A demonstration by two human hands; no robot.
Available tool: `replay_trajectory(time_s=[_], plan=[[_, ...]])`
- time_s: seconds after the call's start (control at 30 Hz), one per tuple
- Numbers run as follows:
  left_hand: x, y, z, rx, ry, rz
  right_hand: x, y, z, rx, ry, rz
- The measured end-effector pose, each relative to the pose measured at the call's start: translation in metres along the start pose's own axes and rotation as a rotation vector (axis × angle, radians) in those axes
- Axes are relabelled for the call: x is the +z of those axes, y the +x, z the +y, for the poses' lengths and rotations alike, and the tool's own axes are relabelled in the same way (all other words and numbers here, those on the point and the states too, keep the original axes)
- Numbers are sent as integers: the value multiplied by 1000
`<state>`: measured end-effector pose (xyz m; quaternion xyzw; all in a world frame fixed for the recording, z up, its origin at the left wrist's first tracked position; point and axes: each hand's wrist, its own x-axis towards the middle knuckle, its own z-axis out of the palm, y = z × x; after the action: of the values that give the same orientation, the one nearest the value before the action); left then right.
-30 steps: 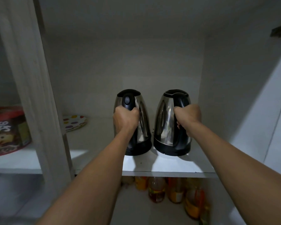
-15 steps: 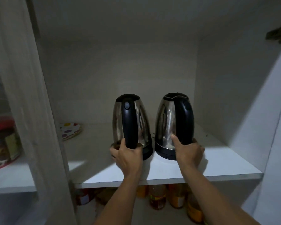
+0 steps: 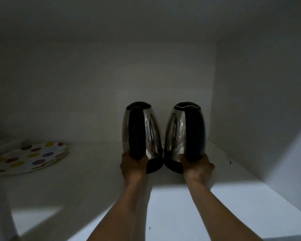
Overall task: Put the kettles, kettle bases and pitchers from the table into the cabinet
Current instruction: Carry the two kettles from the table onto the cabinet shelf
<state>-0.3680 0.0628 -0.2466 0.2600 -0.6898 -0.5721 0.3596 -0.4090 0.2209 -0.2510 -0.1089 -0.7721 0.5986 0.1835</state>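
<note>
Two steel kettles with black handles and black bottoms stand side by side deep on the white cabinet shelf [image 3: 181,206]. My left hand [image 3: 133,165] is wrapped around the foot of the left kettle [image 3: 150,136], at the bottom of its handle. My right hand [image 3: 197,166] grips the foot of the right kettle [image 3: 174,133] in the same way. Both kettles stand upright with their handles facing me. Whether separate bases sit under them I cannot tell in the dim light.
A stack of polka-dot plates [image 3: 31,156] lies on the same shelf at the far left. The cabinet's right wall [image 3: 259,110] stands close beside the right kettle. The back wall is just behind both kettles.
My hands slid from the upper handles down to the kettles' feet. Both kettles moved deeper into the shelf, and my head came closer to the cabinet.
</note>
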Motion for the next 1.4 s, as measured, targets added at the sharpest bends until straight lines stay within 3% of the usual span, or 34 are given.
replay_trajectory(time_s=[0.5,0.73,0.93,1.1,1.27,1.4], plan=[[66,65,-12,8,51,75,70,96,-1,-40,-24,-115],[46,46,-6,-94,233,-54,56,83,8,-3,-25,-202],[17,4,8,-68,460,-258,5,37,-3,-17,-115,-344],[-23,-60,24,229,636,-374,-35,-32,-2,-92,-325,-348],[-88,-110,39,305,689,-306,-62,-108,-21,-206,-465,-392],[-157,-134,53,350,770,-127,-69,-162,-50,-360,-442,-486]])
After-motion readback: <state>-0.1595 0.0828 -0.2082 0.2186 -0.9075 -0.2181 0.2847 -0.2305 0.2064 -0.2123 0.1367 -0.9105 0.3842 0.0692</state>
